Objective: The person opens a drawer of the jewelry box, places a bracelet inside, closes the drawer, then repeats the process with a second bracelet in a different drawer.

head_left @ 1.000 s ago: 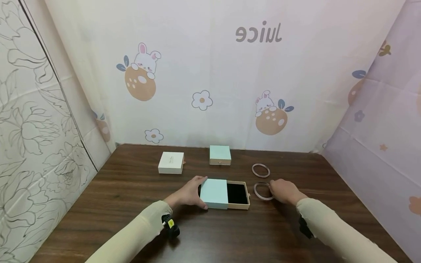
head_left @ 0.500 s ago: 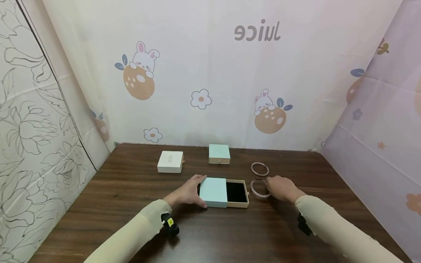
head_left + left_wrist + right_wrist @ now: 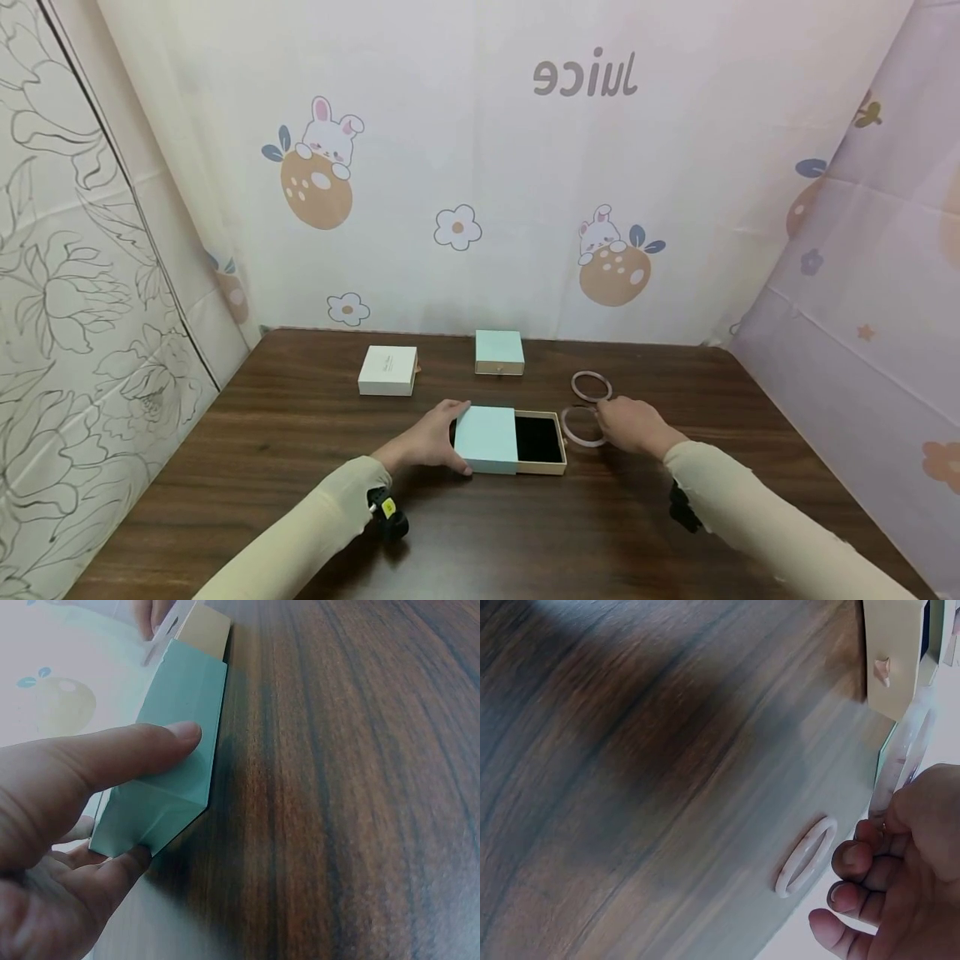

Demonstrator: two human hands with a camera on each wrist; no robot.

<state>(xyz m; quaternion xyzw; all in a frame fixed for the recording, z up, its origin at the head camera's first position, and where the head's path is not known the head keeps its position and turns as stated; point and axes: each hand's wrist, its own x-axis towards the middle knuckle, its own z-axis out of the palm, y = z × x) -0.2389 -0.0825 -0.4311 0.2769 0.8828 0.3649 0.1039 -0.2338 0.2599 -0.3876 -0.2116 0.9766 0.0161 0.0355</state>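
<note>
My left hand [image 3: 427, 437] grips the left end of a light blue jewelry box [image 3: 486, 433]. The thumb lies along its near side in the left wrist view, with other fingers at the end and far side. A cream drawer [image 3: 542, 468] with black lining sticks out of the box's right end. My right hand [image 3: 633, 423] pinches a pale pink bangle [image 3: 889, 776] by its right edge. That bangle is tilted, just right of the drawer front and its small pull tab [image 3: 883, 672]. A second pale bangle [image 3: 592, 373] lies flat on the table behind it.
A white lidded box [image 3: 388, 371] stands at the back left of the brown table [image 3: 480, 533]. A smaller light blue drawer box [image 3: 499, 352], pushed in, stands at the back middle. A printed curtain [image 3: 480, 167] hangs behind the table.
My right hand has moved left with the bangle, bringing it closer to the drawer front. The left hand and its box have stayed in place.
</note>
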